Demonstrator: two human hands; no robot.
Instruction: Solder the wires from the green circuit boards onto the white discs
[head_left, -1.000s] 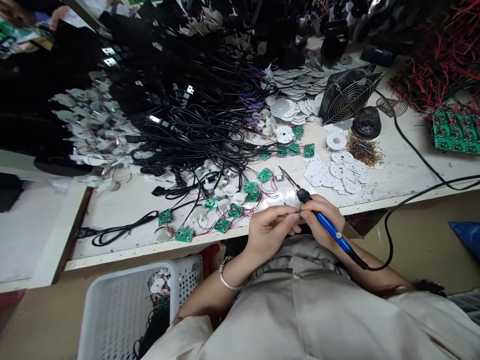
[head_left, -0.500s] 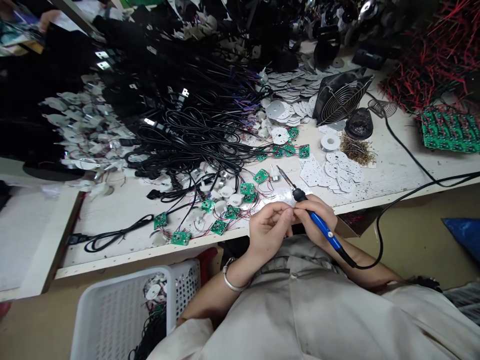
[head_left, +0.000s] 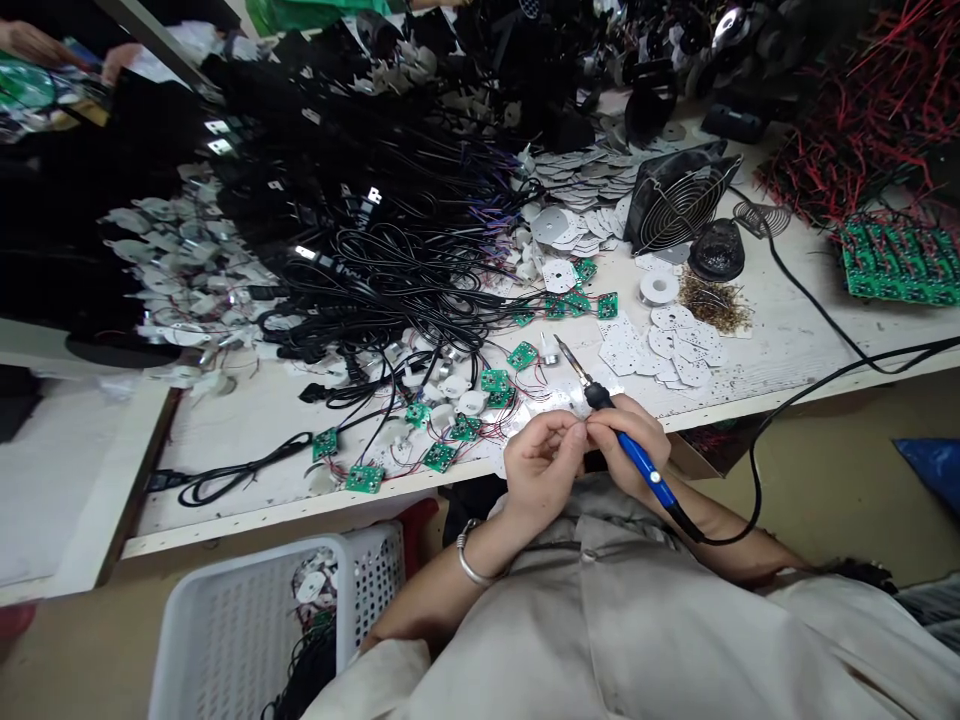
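Note:
My right hand (head_left: 628, 440) is closed, with a blue soldering iron (head_left: 639, 458) lying across it, its tip pointing up and left over the bench. The fingertips of my left hand (head_left: 546, 462) are pinched together and meet those of the right at the bench's front edge. Whatever lies between the fingertips is too small or hidden to make out. Just beyond the iron's tip stands a small motor (head_left: 550, 349) with a white top. Left of it are green circuit boards (head_left: 523, 355) with thin red and black wires. White perforated discs (head_left: 686, 343) lie to the right.
A heap of black cables (head_left: 405, 270) covers the bench's left and middle. A black fan (head_left: 679, 200), solder spool (head_left: 658, 287) and dark cup (head_left: 716, 250) stand at right, near red-wired boards (head_left: 900, 258). Below sits a white basket (head_left: 247, 600). Another person's hand (head_left: 34, 42) shows top left.
The view has shifted slightly, moving the bench a little to the right at its left side. My hands stay pinched together with the soldering iron almost unmoved.

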